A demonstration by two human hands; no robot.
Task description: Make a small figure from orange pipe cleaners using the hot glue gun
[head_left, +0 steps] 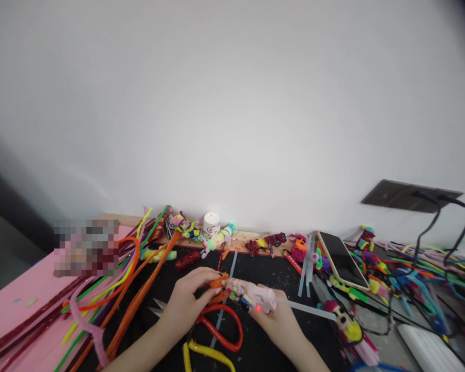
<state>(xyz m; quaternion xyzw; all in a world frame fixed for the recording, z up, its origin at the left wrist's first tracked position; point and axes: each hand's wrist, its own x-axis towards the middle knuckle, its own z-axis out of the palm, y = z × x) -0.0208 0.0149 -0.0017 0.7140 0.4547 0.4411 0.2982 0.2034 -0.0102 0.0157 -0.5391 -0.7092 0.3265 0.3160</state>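
My right hand (pixel 278 316) is wrapped round a pale pink hot glue gun (pixel 264 297) with a small red light. A long translucent glue stick (pixel 306 307) sticks out of its back end. In my left hand (pixel 191 295), an orange fuzzy pipe-cleaner piece (pixel 218 282) is pinched between the fingers. The glue gun's nozzle end points at this piece; whether they touch I cannot tell. Below my hands, red-handled scissors (pixel 238 337) lie on the black mat (pixel 256 346), their blades partly hidden under my left wrist. A bent yellow pipe cleaner (pixel 207 350) is close to the scissors.
Long loose pipe cleaners (pixel 129 305) spread across the pink surface (pixel 19 305) at left. Several pipe-cleaner figures, one a red-and-yellow figure (pixel 266 243), and a white cup (pixel 211 223) line the wall side. A phone (pixel 343 261), cables (pixel 420 237) and a white device (pixel 430 346) are at right.
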